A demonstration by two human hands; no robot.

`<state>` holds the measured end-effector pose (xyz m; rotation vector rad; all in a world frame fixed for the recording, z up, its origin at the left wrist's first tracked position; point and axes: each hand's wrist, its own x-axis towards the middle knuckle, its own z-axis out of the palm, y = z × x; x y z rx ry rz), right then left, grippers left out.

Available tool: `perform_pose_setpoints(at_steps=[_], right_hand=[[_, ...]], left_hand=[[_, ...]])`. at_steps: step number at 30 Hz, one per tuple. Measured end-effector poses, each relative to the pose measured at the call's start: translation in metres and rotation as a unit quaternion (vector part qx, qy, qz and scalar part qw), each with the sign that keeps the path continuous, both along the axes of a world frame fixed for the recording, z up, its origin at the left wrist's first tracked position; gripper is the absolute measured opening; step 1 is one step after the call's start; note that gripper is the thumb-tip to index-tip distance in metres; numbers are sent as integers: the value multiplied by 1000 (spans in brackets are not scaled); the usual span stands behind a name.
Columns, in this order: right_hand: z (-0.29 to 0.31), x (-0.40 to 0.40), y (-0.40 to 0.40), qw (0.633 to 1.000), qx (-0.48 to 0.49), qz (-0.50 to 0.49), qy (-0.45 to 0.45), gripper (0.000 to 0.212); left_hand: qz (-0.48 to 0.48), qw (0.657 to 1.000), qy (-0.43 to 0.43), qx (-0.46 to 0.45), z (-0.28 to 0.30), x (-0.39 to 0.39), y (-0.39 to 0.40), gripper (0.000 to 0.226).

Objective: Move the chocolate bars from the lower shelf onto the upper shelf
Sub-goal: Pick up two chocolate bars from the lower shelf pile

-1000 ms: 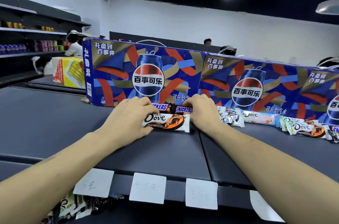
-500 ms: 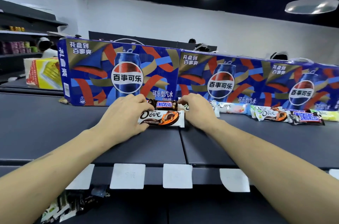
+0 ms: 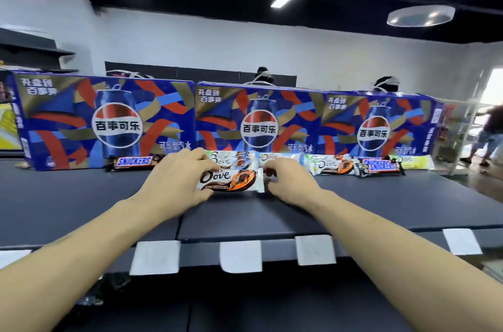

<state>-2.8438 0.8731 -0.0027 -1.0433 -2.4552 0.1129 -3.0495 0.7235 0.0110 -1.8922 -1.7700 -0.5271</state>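
Gripping one Dove bar (image 3: 230, 180) end to end, both hands (image 3: 174, 182) (image 3: 288, 182), before three Pepsi cartons (image 3: 109, 122)

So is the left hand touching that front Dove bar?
Touching. The head view shows the left hand with fingers curled over the front Dove bar, covering its left end.

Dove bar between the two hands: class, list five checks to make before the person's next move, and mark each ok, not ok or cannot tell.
1. Dove bar lies on the upper shelf: ok.
2. Left hand holds its left end: ok.
3. Right hand pinches its right end: ok.
4. Bar lined up with the row against the Pepsi boxes: not ok, it sits in front.
5. Gap in the row for it: cannot tell, hands hide it.
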Motion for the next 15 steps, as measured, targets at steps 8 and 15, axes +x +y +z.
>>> perform_pose_setpoints(at_steps=[8, 15], right_hand=[[-1, 100, 37, 1000, -14, -11, 9, 31], [-6, 157, 55, 999, 8, -16, 35, 29]], left_hand=[[3, 1000, -4, -15, -5, 91, 30, 45], [4, 1000, -8, -16, -6, 156, 61, 44]])
